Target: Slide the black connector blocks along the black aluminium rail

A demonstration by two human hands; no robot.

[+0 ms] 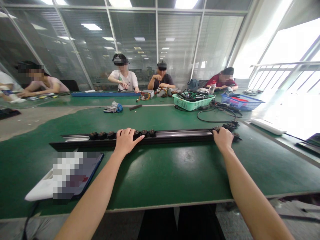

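Note:
A long black metal rail (185, 134) with a shiny inner channel lies across the green table in front of me. Several round black socket modules (102, 135) sit in a row along its left half. My left hand (127, 140) grips the rail over this row, fingers over the far side and thumb stretched to the right. At the rail's right end, my right hand (223, 138) closes on a black socket module (216, 129), mostly covered by the fingers. More loose black modules (232, 125) lie just beyond and beside that hand.
A phone (93, 170) and a white object (41, 186) lie at the near left. Farther back are a glove (113, 107), a short dark strip (135, 107), a green basket (192, 104) of cables and a blue basket (246, 103). Several people sit across the table.

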